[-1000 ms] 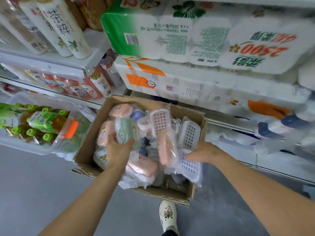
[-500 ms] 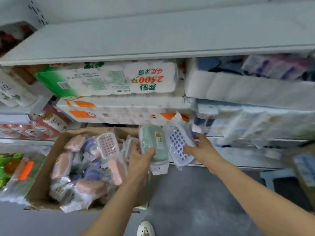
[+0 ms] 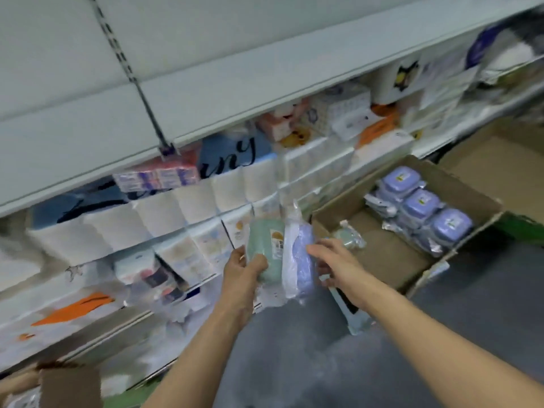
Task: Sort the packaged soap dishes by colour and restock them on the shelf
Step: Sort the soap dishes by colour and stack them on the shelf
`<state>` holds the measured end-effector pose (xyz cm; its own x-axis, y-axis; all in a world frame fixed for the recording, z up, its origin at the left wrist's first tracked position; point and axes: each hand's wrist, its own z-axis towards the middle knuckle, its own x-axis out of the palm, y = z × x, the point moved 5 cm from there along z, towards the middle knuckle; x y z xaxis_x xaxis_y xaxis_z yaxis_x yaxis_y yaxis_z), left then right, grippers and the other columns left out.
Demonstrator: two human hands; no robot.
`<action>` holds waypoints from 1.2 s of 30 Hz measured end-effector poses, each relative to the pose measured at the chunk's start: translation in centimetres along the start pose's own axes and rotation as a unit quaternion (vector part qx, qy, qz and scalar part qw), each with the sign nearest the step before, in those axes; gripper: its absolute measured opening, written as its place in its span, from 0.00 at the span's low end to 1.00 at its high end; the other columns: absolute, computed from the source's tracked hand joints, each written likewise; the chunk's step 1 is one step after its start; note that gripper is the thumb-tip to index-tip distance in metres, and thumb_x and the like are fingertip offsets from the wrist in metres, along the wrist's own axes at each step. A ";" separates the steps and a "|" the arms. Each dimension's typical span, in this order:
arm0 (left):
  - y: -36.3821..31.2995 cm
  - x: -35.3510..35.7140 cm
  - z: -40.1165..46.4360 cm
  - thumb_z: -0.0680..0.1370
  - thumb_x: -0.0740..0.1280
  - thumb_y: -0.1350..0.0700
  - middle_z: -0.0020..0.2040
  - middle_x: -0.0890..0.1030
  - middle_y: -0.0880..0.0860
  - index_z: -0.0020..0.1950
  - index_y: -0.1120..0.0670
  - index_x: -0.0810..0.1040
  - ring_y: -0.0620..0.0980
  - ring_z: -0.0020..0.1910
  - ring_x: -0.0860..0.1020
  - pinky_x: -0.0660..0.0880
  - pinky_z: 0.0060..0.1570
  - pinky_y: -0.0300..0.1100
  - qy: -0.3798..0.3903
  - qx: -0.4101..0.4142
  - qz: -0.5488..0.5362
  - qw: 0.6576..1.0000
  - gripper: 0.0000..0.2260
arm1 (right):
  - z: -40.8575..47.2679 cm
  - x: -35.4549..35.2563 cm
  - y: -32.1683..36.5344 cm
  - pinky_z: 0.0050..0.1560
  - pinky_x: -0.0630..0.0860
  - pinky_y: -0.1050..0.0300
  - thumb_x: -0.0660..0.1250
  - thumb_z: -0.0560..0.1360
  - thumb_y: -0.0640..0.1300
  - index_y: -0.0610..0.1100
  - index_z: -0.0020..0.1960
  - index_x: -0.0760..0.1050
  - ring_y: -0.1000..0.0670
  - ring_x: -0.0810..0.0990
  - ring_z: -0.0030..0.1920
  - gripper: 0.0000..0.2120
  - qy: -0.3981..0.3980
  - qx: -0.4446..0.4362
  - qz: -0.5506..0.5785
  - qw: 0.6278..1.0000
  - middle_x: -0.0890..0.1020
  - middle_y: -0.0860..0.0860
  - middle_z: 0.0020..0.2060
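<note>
- Left hand (image 3: 240, 273) has its grip curled round a green packaged soap dish (image 3: 265, 250), held up before the shelf (image 3: 206, 113).
- Right hand (image 3: 334, 262) pinches a purple packaged soap dish (image 3: 301, 260) just beside it.
- Sorting looks partly done: the sorting box (image 3: 441, 254) at right holds purple dishes (image 3: 421, 206) in a row and one green packet (image 3: 348, 235); shelving seems not yet begun.

The cardboard box (image 3: 406, 219) is open at the top, with bare bottom across its middle and near side. Stacked purple soap dishes (image 3: 421, 207) fill its far right side, and one green soap dish (image 3: 348, 238) lies by the left wall. The shelf (image 3: 206, 92) overhangs packed tissue packs (image 3: 164, 213).
</note>
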<state>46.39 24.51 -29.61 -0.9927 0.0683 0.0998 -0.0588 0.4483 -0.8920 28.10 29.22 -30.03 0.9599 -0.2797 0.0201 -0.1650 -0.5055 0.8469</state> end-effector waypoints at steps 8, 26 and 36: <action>1.2 15.1 6.4 0.74 0.73 0.61 0.53 0.84 0.55 0.63 0.54 0.74 0.54 0.47 0.84 0.81 0.42 0.49 0.145 -0.035 0.089 0.985 0.19 | 3.1 -12.4 -0.8 0.37 0.79 0.56 0.69 0.75 0.51 0.52 0.61 0.70 0.48 0.82 0.45 0.16 -0.102 0.015 0.094 0.990 0.80 0.47 0.52; 7.7 29.0 28.6 0.75 0.71 0.59 0.50 0.86 0.57 0.61 0.54 0.78 0.58 0.47 0.85 0.81 0.50 0.58 0.224 -0.136 0.230 0.937 0.14 | 26.5 -37.2 0.1 0.68 0.64 0.44 0.67 0.73 0.61 0.47 0.75 0.53 0.36 0.66 0.70 0.39 -0.452 0.165 -0.073 0.874 0.66 0.38 0.70; 8.8 31.6 30.7 0.67 0.77 0.57 0.54 0.84 0.57 0.64 0.55 0.73 0.59 0.50 0.84 0.81 0.48 0.56 0.301 -0.141 0.229 0.915 0.27 | 26.8 -33.2 1.9 0.61 0.71 0.50 0.66 0.78 0.54 0.45 0.70 0.68 0.45 0.71 0.64 0.24 -0.383 -0.074 -0.187 0.901 0.72 0.45 0.63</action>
<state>11.27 3.29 -47.83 -0.6628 0.7475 0.0448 0.4633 0.4563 -0.7597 -10.18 15.66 -43.32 0.4937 -0.6224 -0.6074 0.2246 -0.5835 0.7805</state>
